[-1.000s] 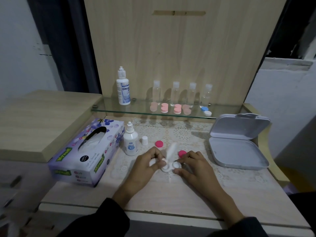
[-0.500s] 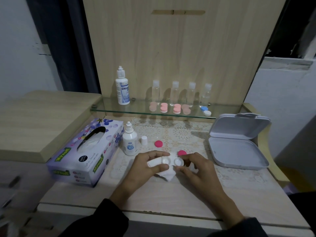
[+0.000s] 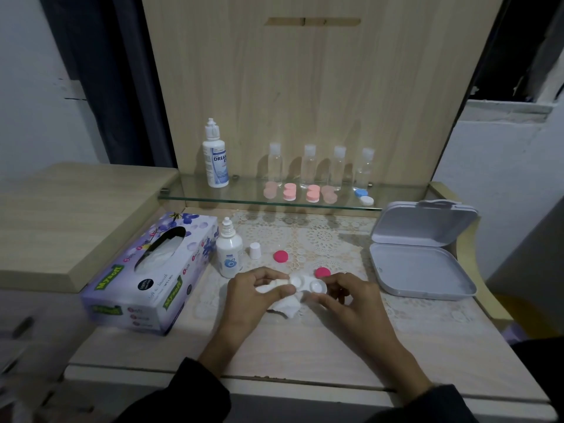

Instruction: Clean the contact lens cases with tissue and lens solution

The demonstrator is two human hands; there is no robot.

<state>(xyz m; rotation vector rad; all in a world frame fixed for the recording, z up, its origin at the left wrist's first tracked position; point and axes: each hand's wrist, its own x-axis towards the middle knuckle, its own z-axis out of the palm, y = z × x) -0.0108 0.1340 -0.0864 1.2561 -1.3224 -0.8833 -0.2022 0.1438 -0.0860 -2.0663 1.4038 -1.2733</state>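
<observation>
A white double-well contact lens case (image 3: 308, 284) is held just above the table between both hands. My right hand (image 3: 348, 296) pinches its right well. My left hand (image 3: 254, 293) pinches a white tissue (image 3: 285, 305) against the left well; the tissue's loose end hangs down to the table. Two pink caps (image 3: 281, 256) (image 3: 322, 272) lie behind the case. A small open solution bottle (image 3: 229, 253) stands to the left, its white cap (image 3: 254, 250) beside it.
A purple tissue box (image 3: 146, 276) lies at the left. An open grey hinged box (image 3: 422, 257) sits at the right. On the glass shelf (image 3: 213, 198) stand a large solution bottle (image 3: 215, 155), several clear bottles and several pink and blue lens cases.
The tissue stood up over the case a second ago; now it is folded down under my left fingers. Both hands lifted the case slightly off the table.
</observation>
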